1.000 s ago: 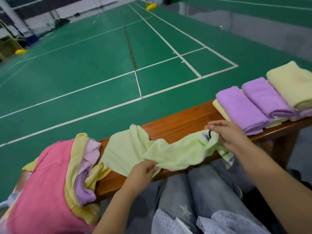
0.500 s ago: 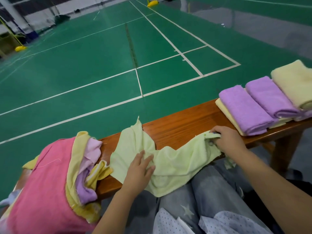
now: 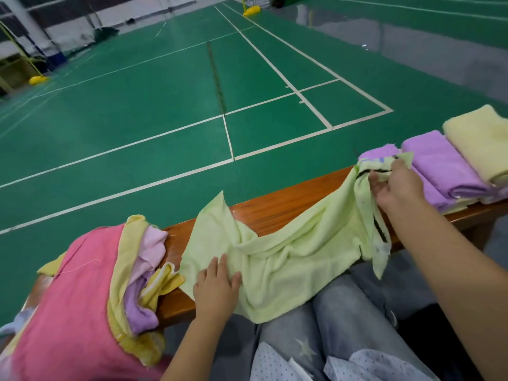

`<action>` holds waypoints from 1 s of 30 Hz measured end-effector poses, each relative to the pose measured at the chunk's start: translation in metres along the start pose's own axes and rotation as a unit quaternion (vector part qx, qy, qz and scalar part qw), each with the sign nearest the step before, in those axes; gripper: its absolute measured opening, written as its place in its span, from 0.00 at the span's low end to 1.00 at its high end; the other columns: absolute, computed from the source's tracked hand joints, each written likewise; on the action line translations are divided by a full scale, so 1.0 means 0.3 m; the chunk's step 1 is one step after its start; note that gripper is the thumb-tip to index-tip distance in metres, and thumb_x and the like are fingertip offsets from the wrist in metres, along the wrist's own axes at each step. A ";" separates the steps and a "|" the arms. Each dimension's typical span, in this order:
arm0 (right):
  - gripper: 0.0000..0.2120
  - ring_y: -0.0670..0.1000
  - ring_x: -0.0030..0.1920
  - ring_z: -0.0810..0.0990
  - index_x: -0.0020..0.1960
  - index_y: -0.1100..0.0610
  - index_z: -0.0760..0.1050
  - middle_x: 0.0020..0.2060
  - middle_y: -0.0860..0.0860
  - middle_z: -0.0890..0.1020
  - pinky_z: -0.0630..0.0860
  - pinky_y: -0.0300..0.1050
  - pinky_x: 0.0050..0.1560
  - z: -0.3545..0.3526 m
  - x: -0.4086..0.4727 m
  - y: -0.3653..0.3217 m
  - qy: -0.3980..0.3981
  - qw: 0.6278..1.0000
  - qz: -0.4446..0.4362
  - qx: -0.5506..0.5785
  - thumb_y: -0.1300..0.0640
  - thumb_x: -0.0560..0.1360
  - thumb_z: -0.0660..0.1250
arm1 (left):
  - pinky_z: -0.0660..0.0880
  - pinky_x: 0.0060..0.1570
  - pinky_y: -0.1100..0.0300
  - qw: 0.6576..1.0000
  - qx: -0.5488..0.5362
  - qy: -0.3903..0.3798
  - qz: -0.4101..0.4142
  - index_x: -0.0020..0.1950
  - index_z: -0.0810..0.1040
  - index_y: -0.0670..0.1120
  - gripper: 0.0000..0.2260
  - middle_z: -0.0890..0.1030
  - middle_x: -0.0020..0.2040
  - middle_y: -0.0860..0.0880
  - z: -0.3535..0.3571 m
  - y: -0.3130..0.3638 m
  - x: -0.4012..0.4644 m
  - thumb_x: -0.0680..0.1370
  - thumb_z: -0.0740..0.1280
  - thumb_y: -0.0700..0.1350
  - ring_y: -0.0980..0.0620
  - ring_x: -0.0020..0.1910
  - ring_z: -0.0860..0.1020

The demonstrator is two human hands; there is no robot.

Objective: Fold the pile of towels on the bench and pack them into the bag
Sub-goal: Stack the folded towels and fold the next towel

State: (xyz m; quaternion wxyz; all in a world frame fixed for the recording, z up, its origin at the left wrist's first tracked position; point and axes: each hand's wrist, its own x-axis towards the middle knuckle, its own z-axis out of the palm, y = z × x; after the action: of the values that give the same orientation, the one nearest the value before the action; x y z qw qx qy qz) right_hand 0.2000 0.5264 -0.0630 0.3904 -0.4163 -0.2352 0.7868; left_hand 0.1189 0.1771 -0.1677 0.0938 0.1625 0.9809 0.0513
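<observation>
The green towel (image 3: 288, 243) lay crumpled on the table (image 3: 275, 207), long axis from 8 to 2 o'clock. The left hand (image 3: 217, 287) pressed flat on its 8 o'clock end; the right hand (image 3: 395, 182) pinched the raised 2 o'clock corner.

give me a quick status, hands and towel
Left hand flat on green towel. Right hand pinching its far end, lifted. Unfolded pile beside; nothing blocking.

My left hand (image 3: 217, 284) lies palm down, fingers straight and spread, forearm reaching up from below. My right hand (image 3: 395, 185) is raised, fingers curled in a pinch, arm stretched out.
</observation>
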 end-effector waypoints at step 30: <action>0.06 0.52 0.51 0.79 0.50 0.51 0.78 0.46 0.49 0.82 0.77 0.50 0.53 -0.129 -0.276 0.294 -0.211 0.854 -0.051 -0.473 0.53 0.79 0.62 | 0.71 0.57 0.48 0.874 -0.402 0.089 -0.259 0.70 0.67 0.38 0.25 0.75 0.64 0.39 -0.131 0.024 0.180 0.79 0.66 0.51 0.39 0.61 0.74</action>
State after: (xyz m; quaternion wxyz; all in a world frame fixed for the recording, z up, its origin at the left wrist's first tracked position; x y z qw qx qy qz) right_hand 0.2245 0.4096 -0.1064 0.1268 -0.3624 -0.6766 0.6283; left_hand 0.0632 0.1989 -0.1372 0.0736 -0.1545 0.8871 0.4288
